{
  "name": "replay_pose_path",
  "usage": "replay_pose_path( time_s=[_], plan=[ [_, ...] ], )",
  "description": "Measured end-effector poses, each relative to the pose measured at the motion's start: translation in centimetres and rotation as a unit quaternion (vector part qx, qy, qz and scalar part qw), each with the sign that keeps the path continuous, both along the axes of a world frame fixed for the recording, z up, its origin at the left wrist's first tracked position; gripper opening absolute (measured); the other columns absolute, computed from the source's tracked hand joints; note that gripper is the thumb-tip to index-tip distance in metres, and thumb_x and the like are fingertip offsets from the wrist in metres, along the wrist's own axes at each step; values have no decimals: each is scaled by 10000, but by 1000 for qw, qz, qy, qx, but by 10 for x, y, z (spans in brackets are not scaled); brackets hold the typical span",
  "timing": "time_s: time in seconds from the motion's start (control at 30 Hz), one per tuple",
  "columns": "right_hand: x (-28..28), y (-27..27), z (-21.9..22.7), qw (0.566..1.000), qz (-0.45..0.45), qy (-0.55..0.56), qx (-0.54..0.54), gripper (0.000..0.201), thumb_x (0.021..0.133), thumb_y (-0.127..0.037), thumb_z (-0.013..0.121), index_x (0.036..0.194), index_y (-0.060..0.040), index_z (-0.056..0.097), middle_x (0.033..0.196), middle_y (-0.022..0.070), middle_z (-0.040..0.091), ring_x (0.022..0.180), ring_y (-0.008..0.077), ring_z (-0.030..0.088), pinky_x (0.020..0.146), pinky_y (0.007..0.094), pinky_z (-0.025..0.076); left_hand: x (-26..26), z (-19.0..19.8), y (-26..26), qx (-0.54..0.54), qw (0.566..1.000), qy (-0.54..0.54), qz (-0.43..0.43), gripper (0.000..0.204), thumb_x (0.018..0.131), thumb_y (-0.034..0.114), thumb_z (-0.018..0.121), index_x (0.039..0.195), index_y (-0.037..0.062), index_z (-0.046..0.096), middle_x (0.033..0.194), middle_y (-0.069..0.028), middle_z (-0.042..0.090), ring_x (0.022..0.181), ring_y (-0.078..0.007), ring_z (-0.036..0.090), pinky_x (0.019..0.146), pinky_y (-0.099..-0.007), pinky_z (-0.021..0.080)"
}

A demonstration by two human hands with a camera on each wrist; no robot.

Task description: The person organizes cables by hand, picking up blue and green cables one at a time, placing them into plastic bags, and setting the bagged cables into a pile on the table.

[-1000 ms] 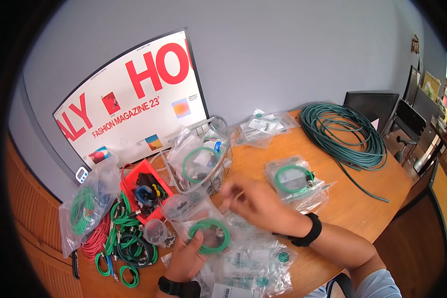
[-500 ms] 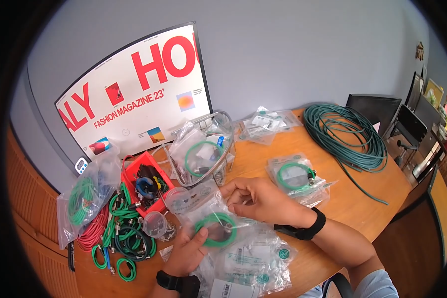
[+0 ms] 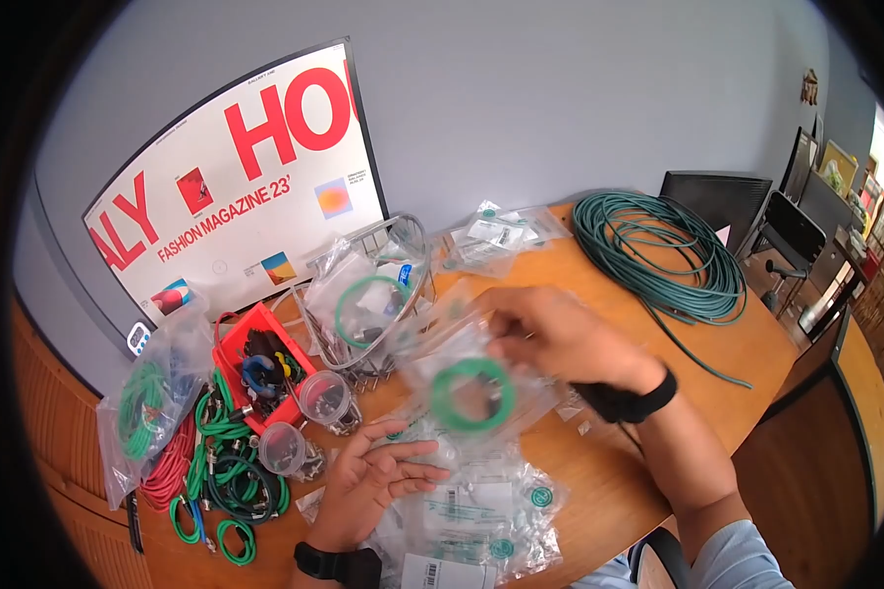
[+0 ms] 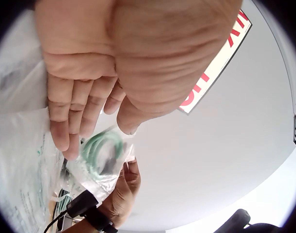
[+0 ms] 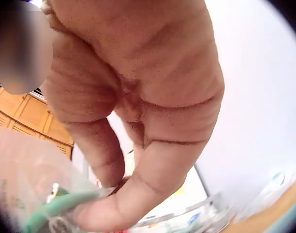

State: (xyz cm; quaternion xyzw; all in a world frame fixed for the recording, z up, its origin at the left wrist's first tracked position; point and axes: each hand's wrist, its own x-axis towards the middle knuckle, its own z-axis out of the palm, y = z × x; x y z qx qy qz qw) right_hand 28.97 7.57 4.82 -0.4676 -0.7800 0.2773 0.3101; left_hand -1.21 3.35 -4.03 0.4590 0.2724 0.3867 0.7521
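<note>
I am holding a clear bag (image 3: 454,344) with a bright green coil (image 3: 442,397) inside; a red bin (image 3: 262,319) is sitting left, dark green cable (image 3: 692,309) is lying far right.

Your right hand (image 3: 565,339) pinches a clear plastic bag (image 3: 452,346), a ring-coiled green cable (image 3: 444,401) inside, above the orange-brown wooden desk (image 3: 609,481).

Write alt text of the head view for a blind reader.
A person's right hand holds a clear plastic bag with a coiled green cable over a brown wooden table; the left hand is nearby. A red plastic bin sits left, a large dark-green cable coil right.
</note>
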Motion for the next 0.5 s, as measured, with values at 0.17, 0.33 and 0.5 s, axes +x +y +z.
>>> replay_pose_path(
  time_s=[0.17,0.33,0.5],
  plan=[
    [65,2,14,996,-79,-4,-46,377,860,1,664,1229,13,588,814,91,684,673,171,661,631,316,518,-1,-4,1,14,1000,13,-12,422,1024,266,565,1337,5,453,1253,-272,625,1089,-399,675,909,-449,565],
    [94,12,-8,947,-180,-265,2,383,830,-33,601,1211,1,573,921,204,682,832,372,681,751,435,538,-3,-6,2,18,1000,12,-18,420,1024,272,566,1320,-10,471,1252,-274,626,1091,-401,675,913,-450,562],
    [68,1,12,931,-240,-205,183,419,816,-23,696,1220,8,590,1045,162,693,921,289,683,795,371,534,-3,-4,0,36,999,19,-22,386,1026,229,569,1298,-36,496,1254,-260,628,1118,-394,664,921,-441,560]
  ],
)
